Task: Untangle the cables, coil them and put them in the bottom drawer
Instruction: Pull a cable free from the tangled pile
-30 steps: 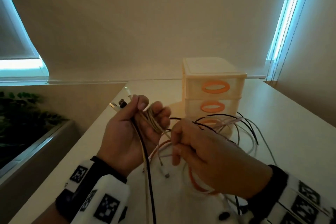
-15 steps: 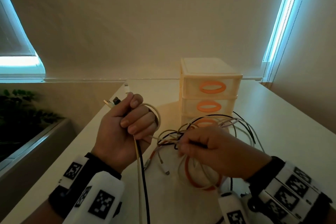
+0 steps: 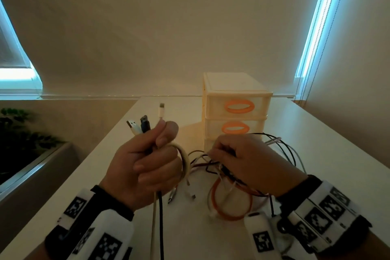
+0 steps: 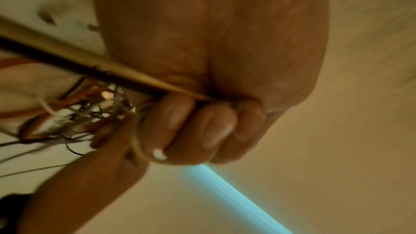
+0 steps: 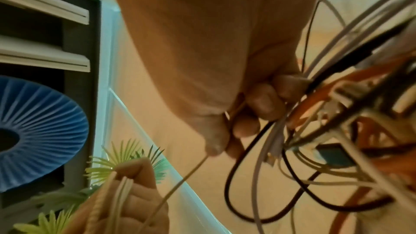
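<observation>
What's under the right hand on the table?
Under the right hand lies a tangle of black, white and orange cables, one orange loop showing. The knot's centre and the drawer unit's bottom drawer are hidden.

No readable text anywhere; the wrist bands [image 3: 322, 215] bear only coded square markers.

White table [image 3: 316, 154]: drawer unit [image 3: 236, 112], tangled cables [image 3: 232, 207].

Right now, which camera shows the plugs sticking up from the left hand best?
The head view: three plugs stand clear above the left hand. The left wrist view shows only its curled fingers around cables; the right wrist view shows no plugs there.
</observation>
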The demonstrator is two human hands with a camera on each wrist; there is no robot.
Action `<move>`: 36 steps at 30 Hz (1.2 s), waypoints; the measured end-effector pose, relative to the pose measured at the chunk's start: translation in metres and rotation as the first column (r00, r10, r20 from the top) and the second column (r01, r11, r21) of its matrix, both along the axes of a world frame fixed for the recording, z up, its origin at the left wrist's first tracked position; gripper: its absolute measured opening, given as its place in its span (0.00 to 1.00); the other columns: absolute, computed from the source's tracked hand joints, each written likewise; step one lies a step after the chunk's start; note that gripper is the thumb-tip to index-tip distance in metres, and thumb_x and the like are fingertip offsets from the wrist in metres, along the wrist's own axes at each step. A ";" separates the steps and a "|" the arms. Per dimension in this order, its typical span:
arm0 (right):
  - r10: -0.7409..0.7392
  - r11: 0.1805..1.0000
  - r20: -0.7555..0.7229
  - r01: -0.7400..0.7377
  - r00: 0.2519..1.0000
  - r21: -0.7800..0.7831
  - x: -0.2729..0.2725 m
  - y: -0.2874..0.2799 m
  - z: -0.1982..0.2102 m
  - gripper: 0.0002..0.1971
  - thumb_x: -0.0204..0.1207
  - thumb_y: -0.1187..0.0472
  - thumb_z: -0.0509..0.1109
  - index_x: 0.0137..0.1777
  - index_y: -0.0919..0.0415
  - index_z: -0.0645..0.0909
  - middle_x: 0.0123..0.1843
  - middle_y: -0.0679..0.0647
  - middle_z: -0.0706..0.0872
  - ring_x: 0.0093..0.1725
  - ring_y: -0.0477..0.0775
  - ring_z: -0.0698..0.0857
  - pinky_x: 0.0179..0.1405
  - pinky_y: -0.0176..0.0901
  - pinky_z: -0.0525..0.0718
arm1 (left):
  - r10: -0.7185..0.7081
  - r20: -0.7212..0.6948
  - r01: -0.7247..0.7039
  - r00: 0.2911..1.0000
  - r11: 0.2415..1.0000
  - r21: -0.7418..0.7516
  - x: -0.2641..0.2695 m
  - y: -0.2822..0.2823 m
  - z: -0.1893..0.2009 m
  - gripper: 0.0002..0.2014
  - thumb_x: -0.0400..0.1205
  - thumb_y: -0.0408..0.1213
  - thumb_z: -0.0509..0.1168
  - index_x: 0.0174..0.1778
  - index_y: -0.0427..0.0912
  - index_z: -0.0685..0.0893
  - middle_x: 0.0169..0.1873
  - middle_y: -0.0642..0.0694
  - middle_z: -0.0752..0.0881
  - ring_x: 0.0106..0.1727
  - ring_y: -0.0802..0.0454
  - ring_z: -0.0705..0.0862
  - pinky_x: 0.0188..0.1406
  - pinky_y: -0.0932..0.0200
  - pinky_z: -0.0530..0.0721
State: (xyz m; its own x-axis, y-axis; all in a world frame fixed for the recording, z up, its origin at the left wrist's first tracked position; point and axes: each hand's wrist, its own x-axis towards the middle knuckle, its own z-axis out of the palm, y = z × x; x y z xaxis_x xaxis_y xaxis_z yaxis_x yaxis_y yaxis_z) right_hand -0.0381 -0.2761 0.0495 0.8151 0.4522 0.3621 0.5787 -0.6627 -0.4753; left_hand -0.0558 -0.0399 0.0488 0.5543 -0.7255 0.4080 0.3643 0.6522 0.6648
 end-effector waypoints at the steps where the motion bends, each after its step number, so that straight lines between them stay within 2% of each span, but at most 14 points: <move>1: -0.053 0.998 0.095 0.051 0.994 0.021 0.000 0.002 0.004 0.11 0.83 0.42 0.67 0.43 0.45 0.82 0.33 0.43 0.84 0.34 0.43 0.83 0.34 0.44 0.85 | -0.002 0.032 0.001 1.000 0.999 0.046 -0.001 -0.002 -0.001 0.15 0.94 0.43 0.47 0.43 0.41 0.68 0.17 0.50 0.62 0.17 0.52 0.60 0.17 0.59 0.58; 4: -0.106 0.994 0.326 0.091 0.939 0.060 -0.006 0.017 0.014 0.14 0.82 0.40 0.66 0.44 0.49 0.82 0.35 0.43 0.83 0.35 0.44 0.81 0.35 0.47 0.84 | 0.138 0.185 -0.185 0.973 0.945 0.269 -0.004 -0.011 -0.006 0.15 0.93 0.41 0.54 0.42 0.39 0.71 0.19 0.43 0.69 0.19 0.47 0.67 0.20 0.58 0.70; 6: -0.089 0.994 0.384 0.056 0.919 0.097 -0.014 0.025 0.019 0.12 0.83 0.44 0.68 0.45 0.52 0.82 0.37 0.44 0.83 0.35 0.47 0.82 0.36 0.51 0.83 | 0.303 0.263 -0.381 0.916 0.861 0.337 -0.004 -0.015 -0.009 0.16 0.91 0.43 0.55 0.40 0.39 0.72 0.24 0.37 0.76 0.25 0.43 0.75 0.30 0.55 0.80; 8: -0.032 0.993 0.347 -0.010 0.937 0.118 -0.020 0.029 0.022 0.10 0.85 0.50 0.68 0.48 0.54 0.84 0.39 0.44 0.84 0.37 0.47 0.82 0.37 0.49 0.84 | 0.466 0.234 -0.519 0.854 0.797 0.308 -0.005 -0.018 -0.008 0.17 0.91 0.44 0.56 0.37 0.39 0.72 0.31 0.35 0.80 0.34 0.41 0.80 0.39 0.53 0.84; 12: 0.069 0.983 0.268 -0.111 0.961 0.147 -0.032 0.032 0.015 0.08 0.88 0.55 0.64 0.55 0.53 0.85 0.42 0.44 0.87 0.40 0.45 0.85 0.38 0.38 0.84 | 0.631 0.258 -0.680 0.731 0.701 0.215 -0.005 -0.026 -0.007 0.18 0.92 0.41 0.51 0.38 0.37 0.72 0.34 0.44 0.81 0.39 0.50 0.83 0.48 0.57 0.85; 15: 0.114 0.978 0.080 -0.126 0.990 0.168 -0.037 0.029 0.001 0.05 0.87 0.54 0.66 0.51 0.47 0.82 0.37 0.46 0.85 0.36 0.48 0.84 0.33 0.38 0.82 | 0.715 0.219 -0.748 0.664 0.630 0.209 -0.003 -0.026 -0.006 0.20 0.91 0.45 0.51 0.37 0.41 0.78 0.45 0.37 0.90 0.51 0.42 0.88 0.55 0.52 0.85; 17: 0.122 0.984 -0.033 -0.116 0.992 0.138 -0.033 0.025 -0.004 0.07 0.87 0.53 0.65 0.47 0.45 0.82 0.39 0.45 0.85 0.36 0.47 0.83 0.33 0.33 0.80 | 0.715 0.008 -0.705 0.699 0.688 0.170 0.000 -0.020 -0.002 0.21 0.91 0.48 0.51 0.36 0.42 0.75 0.47 0.32 0.90 0.57 0.35 0.89 0.60 0.46 0.86; 19: 0.063 0.987 -0.021 -0.059 0.998 0.147 -0.025 0.023 -0.005 0.09 0.87 0.53 0.64 0.45 0.46 0.82 0.41 0.42 0.85 0.37 0.44 0.82 0.34 0.31 0.78 | 0.653 -0.189 -0.649 0.733 0.755 0.089 0.001 -0.017 0.000 0.22 0.91 0.48 0.52 0.34 0.43 0.75 0.38 0.39 0.86 0.49 0.38 0.89 0.54 0.49 0.87; 21: 0.042 0.983 0.029 -0.047 0.999 0.178 -0.023 0.025 -0.006 0.09 0.87 0.54 0.65 0.44 0.47 0.82 0.39 0.40 0.84 0.37 0.43 0.81 0.34 0.30 0.76 | 0.604 -0.265 -0.615 0.752 0.787 0.049 0.002 -0.018 -0.002 0.21 0.91 0.47 0.53 0.33 0.43 0.76 0.32 0.46 0.78 0.39 0.45 0.85 0.45 0.53 0.86; 26: 0.238 0.964 -0.180 -0.209 0.955 0.166 -0.025 0.020 -0.003 0.08 0.85 0.58 0.69 0.50 0.43 0.86 0.39 0.45 0.89 0.38 0.43 0.87 0.41 0.36 0.86 | 0.552 -0.292 -0.579 0.781 0.815 -0.007 0.008 -0.012 -0.004 0.17 0.91 0.45 0.53 0.37 0.45 0.74 0.26 0.53 0.70 0.31 0.53 0.76 0.33 0.60 0.80; 28: 0.146 0.968 -0.051 -0.132 0.988 0.215 -0.019 0.015 0.000 0.07 0.85 0.57 0.69 0.48 0.44 0.85 0.36 0.45 0.87 0.34 0.44 0.85 0.37 0.37 0.84 | 0.522 -0.277 -0.548 0.807 0.836 -0.024 0.008 -0.013 -0.005 0.17 0.91 0.45 0.53 0.38 0.45 0.75 0.25 0.53 0.69 0.30 0.54 0.74 0.32 0.61 0.79; 30: 0.105 0.969 0.050 -0.113 0.993 0.221 -0.016 0.013 0.001 0.07 0.84 0.58 0.70 0.47 0.45 0.85 0.36 0.41 0.86 0.34 0.43 0.84 0.34 0.31 0.79 | 0.492 -0.266 -0.520 0.829 0.853 -0.044 0.009 -0.014 -0.007 0.16 0.91 0.45 0.53 0.38 0.44 0.75 0.24 0.53 0.69 0.29 0.55 0.73 0.31 0.61 0.78; 33: 0.186 0.972 -0.056 -0.175 0.981 0.159 -0.014 0.014 -0.002 0.08 0.84 0.60 0.71 0.48 0.44 0.86 0.39 0.40 0.88 0.37 0.42 0.86 0.36 0.29 0.81 | 0.470 -0.251 -0.500 0.846 0.863 -0.073 0.011 -0.010 -0.007 0.16 0.92 0.45 0.52 0.39 0.45 0.74 0.24 0.53 0.69 0.28 0.55 0.71 0.30 0.61 0.76; 36: 0.021 0.975 0.214 -0.067 0.977 0.210 -0.010 0.013 -0.001 0.05 0.84 0.62 0.71 0.52 0.51 0.87 0.41 0.39 0.86 0.44 0.41 0.86 0.41 0.28 0.80 | 0.476 -0.252 -0.507 0.843 0.859 -0.073 0.010 -0.012 -0.006 0.17 0.92 0.45 0.51 0.39 0.45 0.74 0.24 0.53 0.67 0.28 0.55 0.69 0.30 0.61 0.75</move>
